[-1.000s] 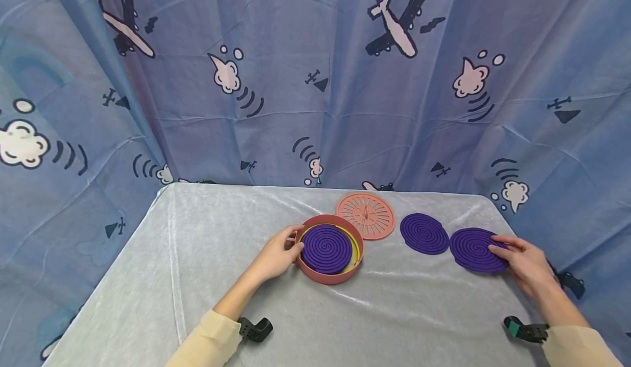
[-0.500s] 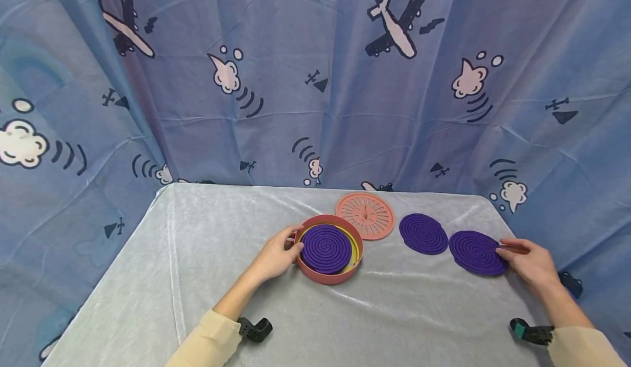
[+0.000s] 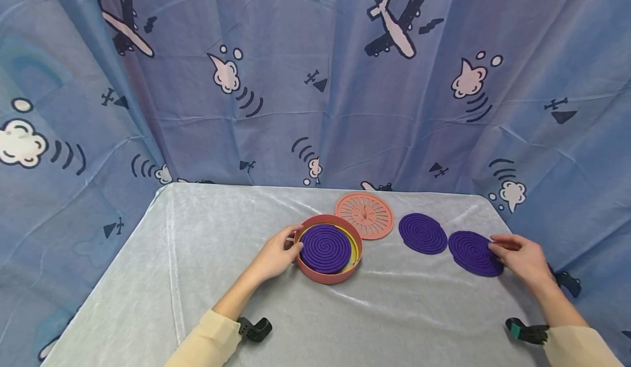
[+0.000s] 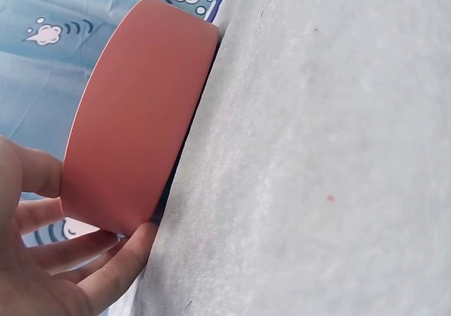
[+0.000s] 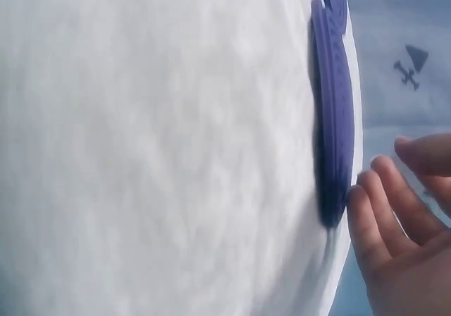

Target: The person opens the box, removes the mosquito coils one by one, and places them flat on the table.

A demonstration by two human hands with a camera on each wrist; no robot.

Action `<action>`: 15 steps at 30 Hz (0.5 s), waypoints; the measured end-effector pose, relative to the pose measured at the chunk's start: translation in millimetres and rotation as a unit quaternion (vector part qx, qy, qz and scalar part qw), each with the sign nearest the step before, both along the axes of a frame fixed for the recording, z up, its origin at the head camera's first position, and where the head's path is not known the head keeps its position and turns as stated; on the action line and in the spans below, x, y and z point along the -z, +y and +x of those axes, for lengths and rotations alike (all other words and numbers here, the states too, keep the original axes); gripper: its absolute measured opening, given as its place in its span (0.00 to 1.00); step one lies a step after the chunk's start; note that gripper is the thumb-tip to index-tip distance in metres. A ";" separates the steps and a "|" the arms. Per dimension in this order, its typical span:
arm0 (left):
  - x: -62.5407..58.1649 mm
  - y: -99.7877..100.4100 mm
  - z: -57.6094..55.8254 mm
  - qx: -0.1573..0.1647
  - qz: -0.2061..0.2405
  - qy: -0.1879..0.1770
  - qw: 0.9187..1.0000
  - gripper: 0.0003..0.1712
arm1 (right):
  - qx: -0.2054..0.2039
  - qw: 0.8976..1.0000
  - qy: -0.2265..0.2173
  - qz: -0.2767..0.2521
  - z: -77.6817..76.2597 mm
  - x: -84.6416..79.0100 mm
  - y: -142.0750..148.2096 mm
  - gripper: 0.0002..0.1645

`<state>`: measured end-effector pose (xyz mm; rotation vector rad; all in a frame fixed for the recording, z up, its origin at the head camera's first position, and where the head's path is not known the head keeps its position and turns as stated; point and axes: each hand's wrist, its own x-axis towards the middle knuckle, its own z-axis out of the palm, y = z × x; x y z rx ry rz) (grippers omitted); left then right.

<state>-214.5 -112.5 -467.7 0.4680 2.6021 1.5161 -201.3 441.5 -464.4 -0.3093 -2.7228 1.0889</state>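
Note:
In the head view a round coral mosquito coil box [image 3: 327, 279] stands on the cloth, with a purple mosquito coil [image 3: 325, 248] inside over something yellow. My left hand [image 3: 276, 253] grips its left side, thumb at the rim; the left wrist view shows the fingers around the box wall [image 4: 141, 111]. To the right, another purple mosquito coil [image 3: 470, 254] lies flat. Over its right edge is my right hand [image 3: 525, 257], fingers loosely bent. In the right wrist view the fingertips [image 5: 358, 192] are next to that coil [image 5: 337, 118], holding nothing visible.
Behind the box lies its slotted coral lid [image 3: 365, 216] with a small prong in the middle. A further purple coil [image 3: 423, 234] lies between the lid and the right-hand coil. A patterned blue curtain [image 3: 276, 82] hangs around the table's back and sides.
The right-hand coil has come down flat on the cloth, and my right hand has let go of it. That hand drew back right, then moved slightly left. My left hand stays on the box.

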 end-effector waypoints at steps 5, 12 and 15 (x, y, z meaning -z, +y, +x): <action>-0.8 0.0 -0.2 0.000 0.000 0.001 1.000 0.27 | -0.029 1.000 0.002 -0.005 -5.0 -3.1 -17.9 0.25; 1.2 -0.7 -0.7 0.004 0.000 0.002 1.000 0.27 | -0.076 0.997 0.020 -0.026 -13.6 -8.1 -46.6 0.24; 0.6 -0.7 -0.2 0.004 0.002 0.002 1.000 0.27 | -0.091 0.995 0.022 -0.028 -15.6 -12.3 -61.2 0.23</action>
